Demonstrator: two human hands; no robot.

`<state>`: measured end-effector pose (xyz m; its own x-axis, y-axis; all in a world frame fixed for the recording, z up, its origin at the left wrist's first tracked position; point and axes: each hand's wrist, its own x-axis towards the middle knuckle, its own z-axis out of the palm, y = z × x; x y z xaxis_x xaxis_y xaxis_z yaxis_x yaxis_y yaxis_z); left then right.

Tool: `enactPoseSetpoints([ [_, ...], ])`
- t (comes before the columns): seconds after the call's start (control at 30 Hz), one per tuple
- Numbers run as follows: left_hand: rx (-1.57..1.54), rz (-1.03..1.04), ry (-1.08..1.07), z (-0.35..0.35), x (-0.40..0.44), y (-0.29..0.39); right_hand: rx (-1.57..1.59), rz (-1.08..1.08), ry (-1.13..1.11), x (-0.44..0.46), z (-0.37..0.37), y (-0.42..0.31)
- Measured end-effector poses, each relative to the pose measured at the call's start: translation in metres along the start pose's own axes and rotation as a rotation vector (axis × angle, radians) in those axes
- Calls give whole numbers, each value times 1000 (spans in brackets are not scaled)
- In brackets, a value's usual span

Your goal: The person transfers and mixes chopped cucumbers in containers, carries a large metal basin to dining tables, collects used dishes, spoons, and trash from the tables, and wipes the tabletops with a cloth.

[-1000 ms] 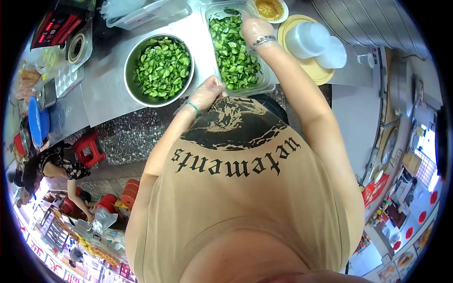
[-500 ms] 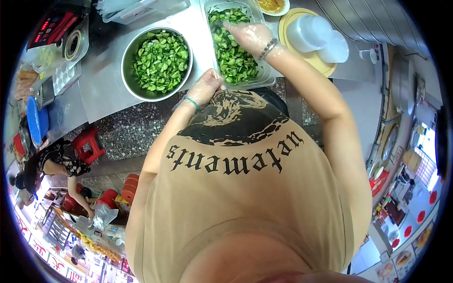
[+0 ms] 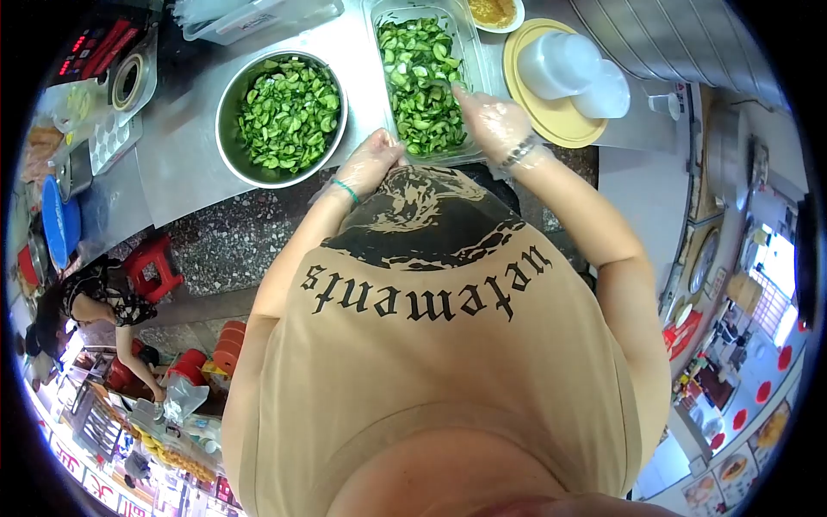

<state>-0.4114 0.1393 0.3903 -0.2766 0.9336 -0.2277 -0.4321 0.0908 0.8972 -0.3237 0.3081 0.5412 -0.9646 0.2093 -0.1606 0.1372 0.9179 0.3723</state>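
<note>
Far left on the tabletop (image 3: pixel 185 164), a blue basin (image 3: pixel 59 222), well apart from both hands. Farther in, a round metal bowl (image 3: pixel 233 108) full of green slices (image 3: pixel 289 112), just beyond and to the left of the left hand (image 3: pixel 369 162); nearer to that hand than to the other.

At the left hand, in clear plastic glove, a grip with fingers bunched at the near left corner of the clear tub (image 3: pixel 469 52), short of the slices inside. Right of the metal bowl and apart from it, the tub itself, with long axis running away from the body and narrow near end close to the shirt (image 3: pixel 431 345). Inside, more green slices (image 3: pixel 418 60), along most of the length.

Over the tub's near right side, the right hand (image 3: pixel 498 127), also gloved, with fingers pointing in and across toward the left; clearly the hand nearer to the tub's slices, just to the left of its fingertips. Too blurred under the gloves to tell either grip closed or open, or for certain holding anything.

Right of the tub, beyond the right hand, a yellow disc (image 3: pixel 564 122) with white cups (image 3: pixel 551 67) on it.
</note>
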Motion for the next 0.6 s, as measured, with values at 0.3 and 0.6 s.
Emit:
enactPoseSetpoints([
  [0.3,17,52,-23,-11,-2,1,78,189,85,63,13,32],
  [0.6,78,54,25,3,6,-12,-84,-58,61,47,33,38],
])
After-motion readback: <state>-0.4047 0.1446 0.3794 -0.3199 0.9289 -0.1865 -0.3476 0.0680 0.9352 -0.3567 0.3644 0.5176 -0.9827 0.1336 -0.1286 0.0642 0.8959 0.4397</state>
